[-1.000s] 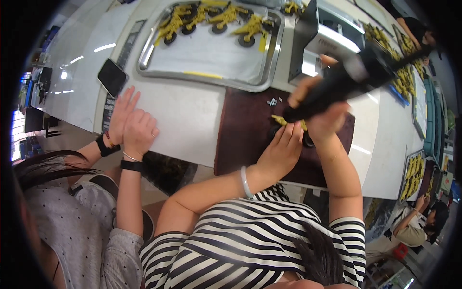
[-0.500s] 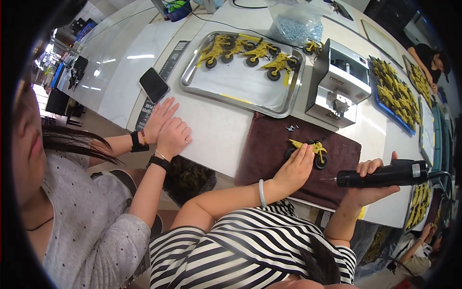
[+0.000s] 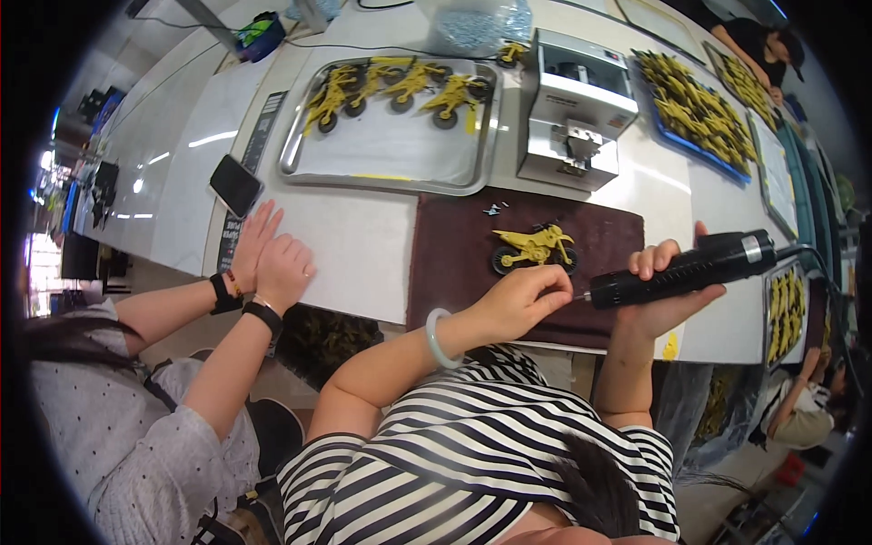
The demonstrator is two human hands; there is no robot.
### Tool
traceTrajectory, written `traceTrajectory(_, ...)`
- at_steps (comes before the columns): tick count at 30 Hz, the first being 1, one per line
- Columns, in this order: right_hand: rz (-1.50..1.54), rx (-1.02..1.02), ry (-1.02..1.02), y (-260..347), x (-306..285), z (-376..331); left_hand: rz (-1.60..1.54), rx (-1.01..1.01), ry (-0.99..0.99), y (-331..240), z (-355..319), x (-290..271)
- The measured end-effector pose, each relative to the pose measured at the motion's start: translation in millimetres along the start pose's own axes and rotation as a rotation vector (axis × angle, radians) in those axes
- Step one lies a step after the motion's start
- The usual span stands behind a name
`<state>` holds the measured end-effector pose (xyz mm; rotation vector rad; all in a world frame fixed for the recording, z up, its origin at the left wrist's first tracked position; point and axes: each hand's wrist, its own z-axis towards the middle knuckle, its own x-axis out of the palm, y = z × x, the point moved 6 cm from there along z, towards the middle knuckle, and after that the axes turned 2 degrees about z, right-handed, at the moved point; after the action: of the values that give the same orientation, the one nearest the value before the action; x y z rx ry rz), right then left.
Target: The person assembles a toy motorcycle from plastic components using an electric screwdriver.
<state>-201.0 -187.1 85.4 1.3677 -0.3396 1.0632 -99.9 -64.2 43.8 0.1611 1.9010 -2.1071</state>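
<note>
My right hand [image 3: 670,312] grips a black electric screwdriver [image 3: 704,266] from below, its bit pointing left. At the bit's tip, my left hand [image 3: 520,302] is closed in a pinch; whatever its fingertips hold is too small to make out. A pale bangle [image 3: 437,338] circles my left wrist. Just beyond the left hand, a yellow toy motorbike [image 3: 534,247] with black wheels rests on a dark maroon cloth [image 3: 445,263], untouched. Several small screws [image 3: 493,210] lie on the cloth behind it.
A metal tray [image 3: 381,180] holds several toy motorbikes. Right of it stand a silver-grey machine [image 3: 577,118] and a blue tray of yellow parts [image 3: 695,109]. A phone [image 3: 235,185] lies at left, near a neighbour's resting hands [image 3: 271,263]. The screwdriver's cable [image 3: 804,250] trails right.
My left hand has let go of the toy motorbike and drawn back toward me, to the bit's tip, with fingers pinched. The screwdriver has tilted and come nearer the left hand. The view has shifted.
</note>
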Motion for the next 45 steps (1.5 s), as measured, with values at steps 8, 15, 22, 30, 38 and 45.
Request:
traceTrajectory(8,0.115,0.092,0.168,3.8,6.7,-11.3,-0.849,-0.223,0.307,29.6,-19.2,51.2)
traceTrajectory(15,0.158,-0.019,0.002,29.3,-16.3,7.6,-0.936,-0.343,0.071,29.5,-28.3,27.5)
traceTrajectory(22,0.129,0.121,0.092,-3.1,-2.8,-8.9,-0.724,-0.352,0.235,23.6,-15.4,40.9)
traceTrajectory(30,0.198,0.175,0.105,-5.2,-5.0,-10.4,-1.041,-0.406,0.318,22.4,-27.0,51.9)
traceTrajectory(38,0.030,-0.101,-0.026,38.2,-55.4,21.0,0.708,0.081,-0.308,0.2,-5.1,-25.4)
traceTrajectory(45,-0.091,-0.080,-0.414,-6.0,-110.7,49.3,0.872,-0.001,-0.210,28.6,2.9,-35.6)
